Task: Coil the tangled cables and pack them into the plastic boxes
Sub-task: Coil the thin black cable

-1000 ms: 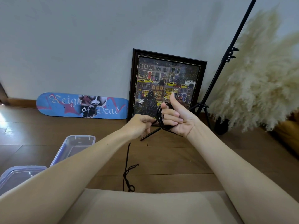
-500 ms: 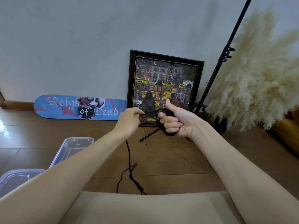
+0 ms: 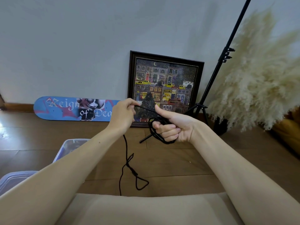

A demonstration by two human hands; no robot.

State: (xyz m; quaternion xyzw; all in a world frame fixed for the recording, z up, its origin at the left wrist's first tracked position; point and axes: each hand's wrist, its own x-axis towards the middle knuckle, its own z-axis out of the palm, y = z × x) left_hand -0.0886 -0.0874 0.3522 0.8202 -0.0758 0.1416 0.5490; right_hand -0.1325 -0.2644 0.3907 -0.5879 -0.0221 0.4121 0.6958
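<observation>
The thin black cable point(image 3: 126, 146) is partly wound as a small coil round the curled fingers of your right hand point(image 3: 175, 127), thumb raised. A taut span runs across to your left hand point(image 3: 123, 114), which pinches it between thumb and fingertips; the rest hangs to the wooden floor point(image 3: 178, 159), ending in a kinked knotted tail point(image 3: 134, 172). Hold light tension and lay each turn beside the last; the kink, I judge, needs freeing before it reaches the coil. The farther clear plastic box point(image 3: 71, 143) and the nearer clear plastic box point(image 3: 14, 177) sit to your left.
</observation>
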